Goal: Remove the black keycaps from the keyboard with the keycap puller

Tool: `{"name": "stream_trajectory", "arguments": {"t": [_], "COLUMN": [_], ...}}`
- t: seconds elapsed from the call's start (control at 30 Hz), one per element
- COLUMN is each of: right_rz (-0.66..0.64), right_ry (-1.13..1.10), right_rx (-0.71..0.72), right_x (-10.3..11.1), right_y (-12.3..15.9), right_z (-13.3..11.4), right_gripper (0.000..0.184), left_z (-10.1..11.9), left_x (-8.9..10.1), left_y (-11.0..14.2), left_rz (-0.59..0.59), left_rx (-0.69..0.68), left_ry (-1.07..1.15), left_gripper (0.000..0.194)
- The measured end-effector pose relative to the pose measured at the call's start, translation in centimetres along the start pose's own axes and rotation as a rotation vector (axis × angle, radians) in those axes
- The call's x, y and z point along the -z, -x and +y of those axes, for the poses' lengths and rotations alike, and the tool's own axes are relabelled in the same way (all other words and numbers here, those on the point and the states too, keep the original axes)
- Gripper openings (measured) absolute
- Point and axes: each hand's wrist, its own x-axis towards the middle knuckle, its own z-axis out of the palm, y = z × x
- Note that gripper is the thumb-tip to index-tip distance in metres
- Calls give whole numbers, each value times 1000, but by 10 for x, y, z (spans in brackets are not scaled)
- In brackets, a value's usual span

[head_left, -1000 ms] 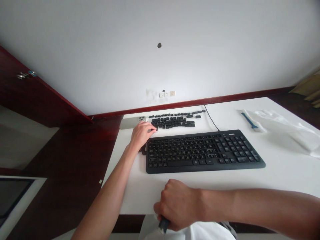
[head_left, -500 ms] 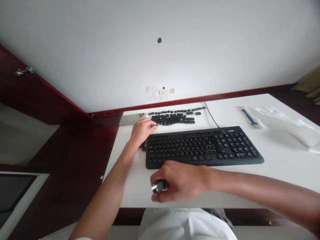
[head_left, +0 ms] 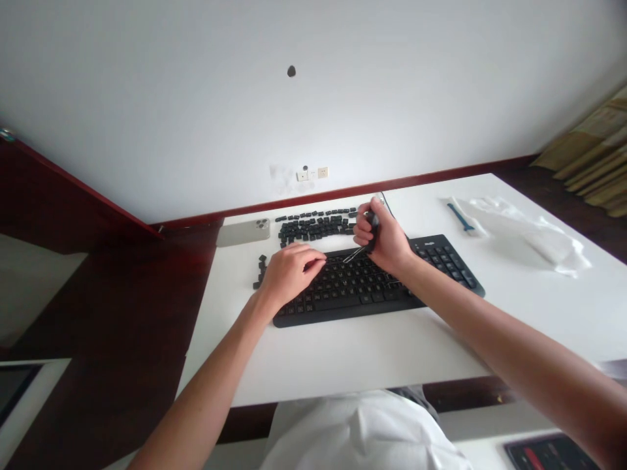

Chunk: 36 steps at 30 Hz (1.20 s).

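A black keyboard (head_left: 337,304) lies at a slight tilt on the white table, many of its key positions bare of caps. Over its upper right part, my right hand (head_left: 386,238) is closed around the black handle of a wire keycap puller (head_left: 361,250), whose thin metal wires point down and left at the keys. My left hand (head_left: 292,269) is over the keyboard's left end, thumb and fingers drawn together; whatever is between them is hidden. Loose black keycaps (head_left: 313,228) lie in rows behind the keyboard, and several more keycaps (head_left: 262,264) are beside my left hand.
A phone (head_left: 242,232) lies face down at the back left of the table (head_left: 313,365). To the right are a blue-handled brush (head_left: 460,217) and a crumpled white plastic bag (head_left: 529,228). The keyboard cable (head_left: 388,202) runs toward the wall.
My right hand has risen from the table's front to above the keyboard, the puller now pointing at the keys. My left hand has come back from the loose keycaps to the keyboard. The view has shifted.
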Motion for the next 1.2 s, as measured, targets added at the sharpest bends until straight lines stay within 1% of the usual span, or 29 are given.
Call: {"name": "stream_trajectory", "arguments": {"t": [0.1, 0.17, 0.27, 0.37, 0.47, 0.6, 0.67, 0.83, 0.93, 1.03, 1.2], "right_rz": [12, -4, -34, -78, -124, -201, -235, -274, -313, -327, -250], "right_ry": [-44, -43, -31, 18, 143, 322, 371, 459, 437, 361, 219], "right_rx": [-37, -52, -70, -48, 5, 48, 69, 123, 114, 48, -50], "right_x": [11, 11, 5, -5, -11, -13, -13, -16, -19, -21, -22], "right_y": [8, 14, 22, 31, 39, 46, 47, 52, 55, 56, 55], "right_z": [-9, -12, -9, -1, 5, 8, 8, 9, 10, 13, 15], "right_gripper": [38, 36, 34, 35, 36, 38, 41, 41, 42, 43, 43], "left_z": [21, 30, 37, 38, 38, 40, 42, 43, 44, 43, 43], "left_x": [-6, -11, -17, -22, -26, -29, -30, -32, -34, -35, -36], "left_y": [13, 21, 26, 26, 26, 27, 26, 26, 26, 26, 26], "left_rz": [-68, -125, -184, -206, -197, -174, -169, -133, -103, -82, -74], "left_rx": [-21, -42, -65, -74, -62, -52, -62, -71, -73, -86, -97], "left_ry": [76, 116, 143, 120, 87, 68, 65, 59, 70, 84, 58], "left_gripper": [20, 23, 24, 21, 17, 11, 10, 9, 7, 7, 7]}}
